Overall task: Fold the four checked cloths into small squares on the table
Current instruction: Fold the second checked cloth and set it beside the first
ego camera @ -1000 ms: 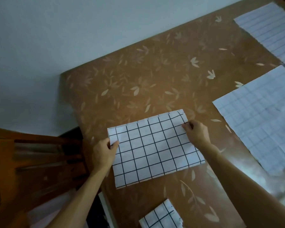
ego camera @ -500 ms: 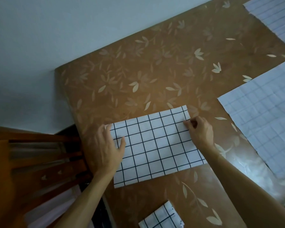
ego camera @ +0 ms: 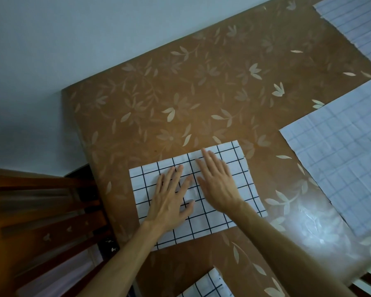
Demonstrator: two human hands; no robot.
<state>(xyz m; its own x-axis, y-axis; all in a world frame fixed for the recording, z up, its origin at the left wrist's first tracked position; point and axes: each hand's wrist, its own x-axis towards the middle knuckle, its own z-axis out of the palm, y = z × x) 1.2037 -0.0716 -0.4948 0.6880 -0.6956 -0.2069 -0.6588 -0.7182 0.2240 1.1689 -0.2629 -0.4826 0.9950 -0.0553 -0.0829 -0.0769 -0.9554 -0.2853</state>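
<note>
While the left hand (ego camera: 169, 202) and the right hand (ego camera: 219, 185) lie flat side by side, fingers straight and gripping nothing, they press on the middle of a half-folded checked cloth (ego camera: 242, 183), a white rectangle with black grid lines on a brown leaf-patterned desk (ego camera: 180, 93). Cloth shows beyond the fingertips, outside each hand and under both forearms. The step looks like smoothing the fold before the next one.

Possible trouble, as a judgement: the desk cover looks glossy, with glare just right of the right forearm, so a hard sweep could slide the whole cloth instead of flattening it, or drag the top layer so its edges go out of line. The desk edge runs close outside the left hand, with a wooden chair (ego camera: 41, 211) beyond it. A small folded cloth (ego camera: 204, 286) sits between the forearms, nearer the body, where an arm could knock it. Two unfolded cloths (ego camera: 341, 168) lie well right of the right hand
</note>
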